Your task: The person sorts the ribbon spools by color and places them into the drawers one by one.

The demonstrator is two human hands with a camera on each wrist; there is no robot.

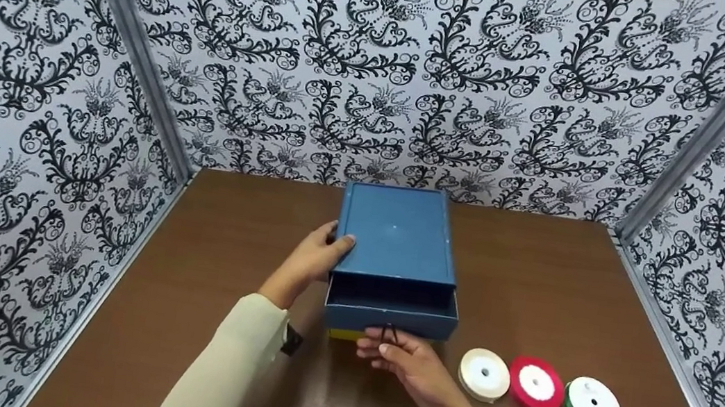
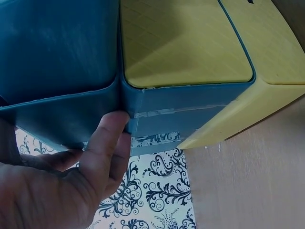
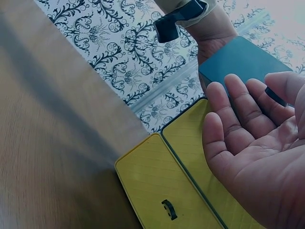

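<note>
Near the middle of the back edge of the brown tabletop [image 1: 224,241] stands a blue drawer unit [image 1: 394,229], its flat top facing up and its open drawer [image 1: 354,317] pulled partway out toward the front edge. Yellow shows below this drawer at the front, and the right wrist view shows a yellow panel [image 3: 147,171] low on the unit, with a small black handle [image 3: 169,210] of its own.

The person's left hand [image 1: 313,256] rests against the unit's left side. Its grip is spread rather than closed round anything: the thumb lies over the top's left edge and the fingers are against the side.

The right hand [image 1: 414,371] is in front of the drawer, palm turned up. Its grip is closed at the thumb and forefinger, which pinch the black loop [image 3: 276,97] on the drawer front; the other fingers are loosely bent.

Between the unit and the right edge of the tabletop, toward the front, three ribbon spools lie flat in a row: a cream spool [image 1: 472,379] nearest the right hand, a red spool [image 1: 529,382] just beside it, and a white-faced green spool [image 1: 590,391] closest to the right edge.
</note>
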